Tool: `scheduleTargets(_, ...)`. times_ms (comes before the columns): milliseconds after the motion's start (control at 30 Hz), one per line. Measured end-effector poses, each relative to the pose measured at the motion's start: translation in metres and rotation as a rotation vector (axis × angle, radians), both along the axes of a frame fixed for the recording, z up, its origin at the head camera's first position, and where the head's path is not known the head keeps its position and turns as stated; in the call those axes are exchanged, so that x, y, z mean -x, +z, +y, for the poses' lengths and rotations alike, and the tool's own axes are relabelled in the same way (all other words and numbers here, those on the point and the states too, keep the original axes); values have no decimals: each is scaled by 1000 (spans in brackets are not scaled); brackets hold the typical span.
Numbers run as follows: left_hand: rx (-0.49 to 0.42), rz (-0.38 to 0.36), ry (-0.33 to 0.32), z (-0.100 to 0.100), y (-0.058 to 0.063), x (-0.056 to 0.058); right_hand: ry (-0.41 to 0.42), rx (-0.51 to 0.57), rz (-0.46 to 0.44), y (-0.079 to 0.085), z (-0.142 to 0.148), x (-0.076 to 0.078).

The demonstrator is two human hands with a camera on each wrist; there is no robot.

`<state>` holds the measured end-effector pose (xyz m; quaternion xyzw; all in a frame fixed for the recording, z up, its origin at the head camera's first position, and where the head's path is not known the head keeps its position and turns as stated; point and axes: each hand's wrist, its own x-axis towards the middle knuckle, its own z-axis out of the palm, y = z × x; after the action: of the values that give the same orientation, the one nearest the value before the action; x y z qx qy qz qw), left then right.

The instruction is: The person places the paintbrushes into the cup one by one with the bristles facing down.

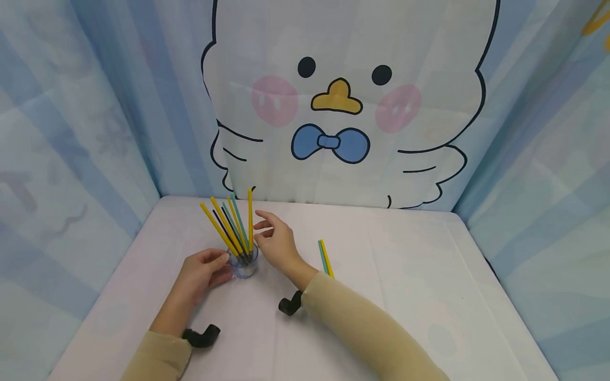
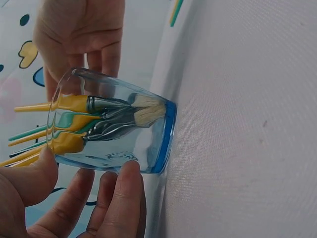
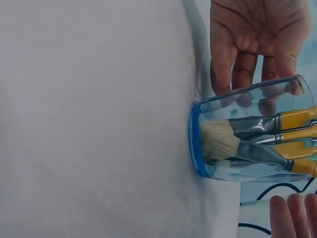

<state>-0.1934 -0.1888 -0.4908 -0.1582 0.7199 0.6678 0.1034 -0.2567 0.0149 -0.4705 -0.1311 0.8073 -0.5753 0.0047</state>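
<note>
A clear glass with a blue base (image 1: pixel 244 271) stands upright on the table, holding several paintbrushes (image 1: pixel 230 226), bristles down. Their handles are yellow, teal and dark, leaning mostly to the left; one yellow handle stands nearly upright. With thumb and fingertips, my left hand (image 1: pixel 202 269) holds the glass from its left side; the thumb touches near the rim in the left wrist view. On the other side, my right hand (image 1: pixel 278 244) is beside the upright yellow handle, fingers loosely extended, with nothing held. Only its fingertips (image 3: pixel 282 213) show in the right wrist view.
A teal stick and a yellow stick (image 1: pixel 326 256) lie side by side on the white-covered table (image 1: pixel 405 275), partly behind the right forearm. A curtain with a cartoon bird (image 1: pixel 352 180) hangs along the back edge. Pale blue curtains close both sides.
</note>
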Motion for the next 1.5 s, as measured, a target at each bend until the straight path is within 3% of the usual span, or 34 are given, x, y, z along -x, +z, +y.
scheduleTargets(800,-26,9,-20,0,0,-3,-70,53,-102,-19,44,-13)
scheduleTargets(1500,-5,9,-22,0,1,-3,-133,58,-110,-22,97,-14)
